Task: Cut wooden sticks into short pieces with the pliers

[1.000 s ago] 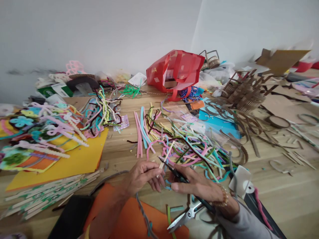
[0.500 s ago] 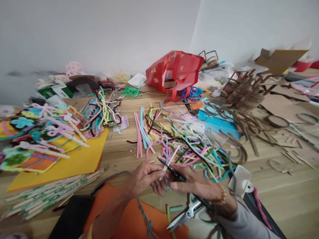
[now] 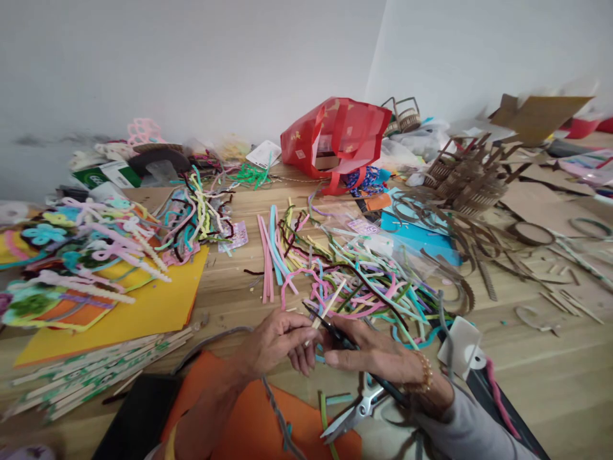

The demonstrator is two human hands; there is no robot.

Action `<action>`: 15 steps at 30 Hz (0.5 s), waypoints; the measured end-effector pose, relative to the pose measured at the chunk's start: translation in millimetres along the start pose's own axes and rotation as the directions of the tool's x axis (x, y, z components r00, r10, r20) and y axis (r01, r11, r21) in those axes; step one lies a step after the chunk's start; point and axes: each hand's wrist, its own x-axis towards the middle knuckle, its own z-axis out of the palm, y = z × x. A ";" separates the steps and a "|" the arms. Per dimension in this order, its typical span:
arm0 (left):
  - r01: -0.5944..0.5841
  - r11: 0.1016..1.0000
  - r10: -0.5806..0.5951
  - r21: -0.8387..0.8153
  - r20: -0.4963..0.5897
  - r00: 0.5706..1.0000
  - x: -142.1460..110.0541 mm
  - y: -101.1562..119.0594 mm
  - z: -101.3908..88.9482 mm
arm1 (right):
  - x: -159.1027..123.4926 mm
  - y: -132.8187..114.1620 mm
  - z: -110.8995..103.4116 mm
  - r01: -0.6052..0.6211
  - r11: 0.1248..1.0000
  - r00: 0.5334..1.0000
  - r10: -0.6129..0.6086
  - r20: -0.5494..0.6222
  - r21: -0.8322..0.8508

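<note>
At the frame's lower centre, the left hand (image 3: 275,338) pinches a pale stick (image 3: 334,299), seemingly steadying it where a dark pointed tool (image 3: 341,335), gripped by the right hand (image 3: 380,354), crosses it.

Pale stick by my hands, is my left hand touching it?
Touching: the head view shows the left hand pinching the pale stick toward its lower end, under the thumb.

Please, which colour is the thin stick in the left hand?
The thin stick is pale cream; the head view shows it best.
</note>
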 end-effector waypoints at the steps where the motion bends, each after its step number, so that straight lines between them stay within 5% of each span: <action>1: -0.001 1.000 0.001 0.012 -0.004 1.000 -0.4 1.2 0.4 | 0.3 -0.3 0.5 0.010 1.000 1.000 -0.010 -0.001 -0.001; 8: -0.002 0.991 0.011 0.137 -0.066 0.998 -9.8 11.2 4.9 | -0.1 -1.7 6.1 0.016 0.997 0.999 -0.018 -0.033 -0.069; 15: -0.010 0.900 0.110 0.435 -0.206 0.972 -27.5 26.2 15.5 | -7.1 -4.1 16.9 -0.092 0.995 0.995 0.091 -0.040 -0.025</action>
